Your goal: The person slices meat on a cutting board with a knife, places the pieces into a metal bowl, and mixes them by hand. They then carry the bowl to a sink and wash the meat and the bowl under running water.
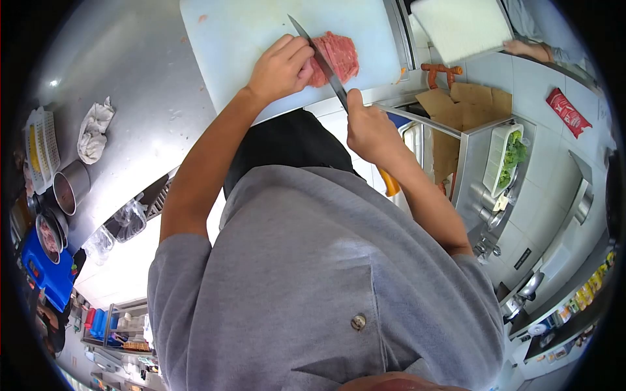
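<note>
A piece of raw red meat (340, 57) with cut lines across it lies on a white cutting board (238, 42). My right hand (373, 130) is closed around the handle of a long, narrow knife (324, 66). The blade crosses the left part of the meat and its tip points to the far left. My left hand (282, 67) rests on the board beside the blade, fingers curled against the meat's left side. Its fingertips are partly hidden, and how much meat lies under them cannot be seen.
The board sits on a steel counter (140, 91) with a crumpled cloth (96, 130), a steel pot (72, 188) and a white basket (43, 150). At right are a cardboard box (479, 104) and a tray of greens (505, 159). Another person's hand (527, 49) touches a white board (462, 29).
</note>
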`<move>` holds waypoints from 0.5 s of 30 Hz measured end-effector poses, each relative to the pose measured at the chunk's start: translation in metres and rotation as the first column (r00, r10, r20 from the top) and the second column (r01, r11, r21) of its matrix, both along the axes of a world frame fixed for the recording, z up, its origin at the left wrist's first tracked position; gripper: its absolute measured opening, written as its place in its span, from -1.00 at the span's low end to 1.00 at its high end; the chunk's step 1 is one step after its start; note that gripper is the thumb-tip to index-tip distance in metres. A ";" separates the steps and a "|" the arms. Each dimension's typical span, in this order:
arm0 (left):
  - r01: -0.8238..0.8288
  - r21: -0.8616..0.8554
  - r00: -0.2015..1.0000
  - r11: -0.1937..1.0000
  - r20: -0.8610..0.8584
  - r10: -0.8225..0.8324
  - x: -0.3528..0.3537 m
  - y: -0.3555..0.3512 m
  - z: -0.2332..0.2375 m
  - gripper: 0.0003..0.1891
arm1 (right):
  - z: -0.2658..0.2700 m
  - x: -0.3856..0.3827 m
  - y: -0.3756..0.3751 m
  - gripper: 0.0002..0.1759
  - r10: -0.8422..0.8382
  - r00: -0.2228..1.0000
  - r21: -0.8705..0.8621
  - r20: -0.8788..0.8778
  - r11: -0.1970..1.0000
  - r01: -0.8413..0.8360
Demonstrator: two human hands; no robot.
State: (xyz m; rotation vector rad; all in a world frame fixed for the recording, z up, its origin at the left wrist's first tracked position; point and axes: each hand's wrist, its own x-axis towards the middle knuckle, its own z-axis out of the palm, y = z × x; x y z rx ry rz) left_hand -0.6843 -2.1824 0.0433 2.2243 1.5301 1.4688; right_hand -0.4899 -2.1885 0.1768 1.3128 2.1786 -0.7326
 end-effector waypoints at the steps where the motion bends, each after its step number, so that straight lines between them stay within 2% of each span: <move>1: -0.005 -0.006 1.000 1.000 0.004 0.005 0.001 0.000 -0.001 -0.80 | -0.011 0.000 0.001 -0.52 0.005 1.000 -0.006 0.004 1.000 -0.005; 3: -0.022 0.023 0.999 1.000 0.029 0.021 0.002 0.000 -0.002 -0.79 | -0.051 -0.006 0.005 -0.69 0.059 0.977 0.180 -0.206 0.984 -0.021; 5: -0.019 0.026 1.000 0.999 0.018 0.018 0.004 0.000 -0.001 -0.79 | -0.067 -0.018 0.013 -0.70 0.067 0.963 0.207 -0.260 0.978 -0.012; 7: -0.018 0.052 1.000 0.998 0.001 0.018 -0.002 0.001 -0.001 -0.79 | -0.060 -0.026 0.022 -0.70 0.006 0.982 0.152 -0.190 0.988 0.024; 9: -0.024 0.035 1.000 0.999 0.001 0.024 0.000 0.000 -0.002 -0.79 | -0.057 -0.023 0.023 -0.71 0.015 0.982 0.151 -0.190 0.988 0.014; 11: -0.039 0.039 0.999 0.998 0.000 0.039 0.001 0.000 -0.002 -0.79 | -0.035 -0.022 0.017 -0.56 0.020 0.993 0.127 -0.120 0.992 -0.005; 15: -0.039 0.017 0.999 0.999 -0.016 0.039 0.001 -0.001 -0.004 -0.80 | 0.000 -0.005 -0.004 -0.57 0.007 1.000 0.090 -0.022 0.996 -0.004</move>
